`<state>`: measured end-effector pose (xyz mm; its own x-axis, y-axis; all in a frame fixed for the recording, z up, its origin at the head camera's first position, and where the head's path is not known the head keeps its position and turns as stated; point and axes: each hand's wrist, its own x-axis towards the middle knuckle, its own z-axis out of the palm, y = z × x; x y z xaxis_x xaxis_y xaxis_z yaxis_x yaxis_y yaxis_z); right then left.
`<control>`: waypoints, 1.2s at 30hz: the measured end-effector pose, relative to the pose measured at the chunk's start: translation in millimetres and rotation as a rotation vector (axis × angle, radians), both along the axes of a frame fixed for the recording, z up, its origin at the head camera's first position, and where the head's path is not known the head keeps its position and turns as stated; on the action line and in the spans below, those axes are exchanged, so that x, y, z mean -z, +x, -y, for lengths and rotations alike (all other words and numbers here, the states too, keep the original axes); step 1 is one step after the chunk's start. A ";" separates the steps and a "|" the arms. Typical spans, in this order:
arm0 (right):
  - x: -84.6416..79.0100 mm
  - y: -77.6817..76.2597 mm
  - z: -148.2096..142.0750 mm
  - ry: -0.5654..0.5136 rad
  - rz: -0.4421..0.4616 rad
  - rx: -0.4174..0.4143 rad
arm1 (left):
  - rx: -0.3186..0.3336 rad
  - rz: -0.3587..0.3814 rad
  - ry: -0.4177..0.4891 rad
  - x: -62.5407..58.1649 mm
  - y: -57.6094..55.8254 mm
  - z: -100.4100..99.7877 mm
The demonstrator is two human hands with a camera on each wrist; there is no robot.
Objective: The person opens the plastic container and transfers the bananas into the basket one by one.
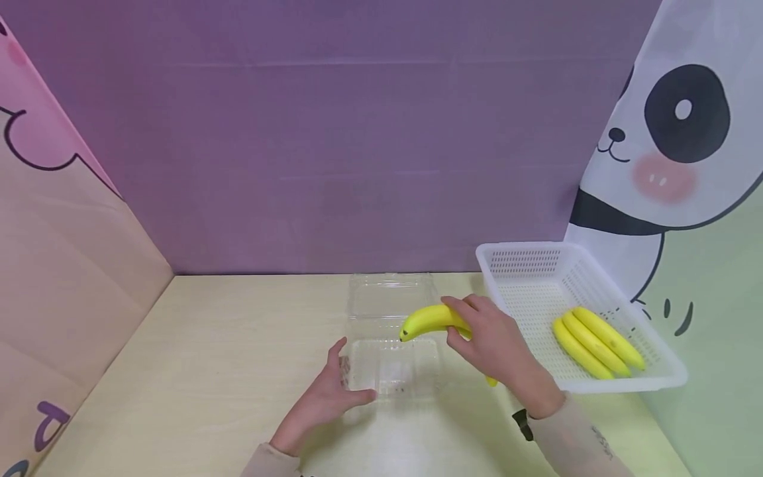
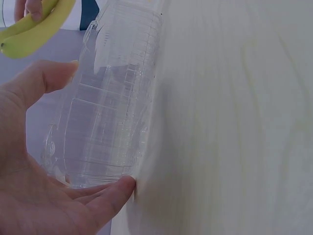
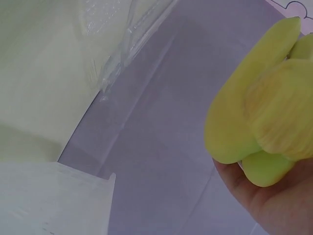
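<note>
A clear plastic clamshell box (image 1: 390,371) stands on the table with its lid (image 1: 390,296) folded back away from me. At the box's left side is my left hand (image 1: 328,395), thumb and fingers spread. In the left wrist view its fingertips (image 2: 126,184) touch the box's end, and the thumb lies near the rim. My right hand (image 1: 491,338) grips yellow bananas (image 1: 426,321) above the box's right side. The right wrist view shows more than one banana (image 3: 234,112) in that hand; how many is partly hidden.
To the right, a white perforated plastic basket (image 1: 524,291) holds several more bananas (image 1: 596,341). A purple backdrop (image 1: 357,165) closes off the far edge of the table (image 1: 197,371). Printed cloth panels (image 1: 703,278) stand on both sides.
</note>
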<state>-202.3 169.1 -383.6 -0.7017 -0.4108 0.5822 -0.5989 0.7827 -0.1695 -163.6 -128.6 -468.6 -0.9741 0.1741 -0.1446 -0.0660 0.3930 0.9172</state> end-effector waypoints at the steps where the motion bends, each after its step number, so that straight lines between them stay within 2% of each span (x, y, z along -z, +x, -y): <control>1: -0.7 0.1 -1.4 -0.003 0.001 0.008 | 0.002 0.001 0.002 -0.2 -0.1 0.1; 16: -15.3 3.5 -21.0 -0.013 0.042 0.088 | 0.007 0.000 -0.004 0.4 -0.9 0.9; 36: -22.8 -1.8 -59.8 0.023 0.115 0.209 | 0.023 0.001 0.003 -0.3 -0.8 0.9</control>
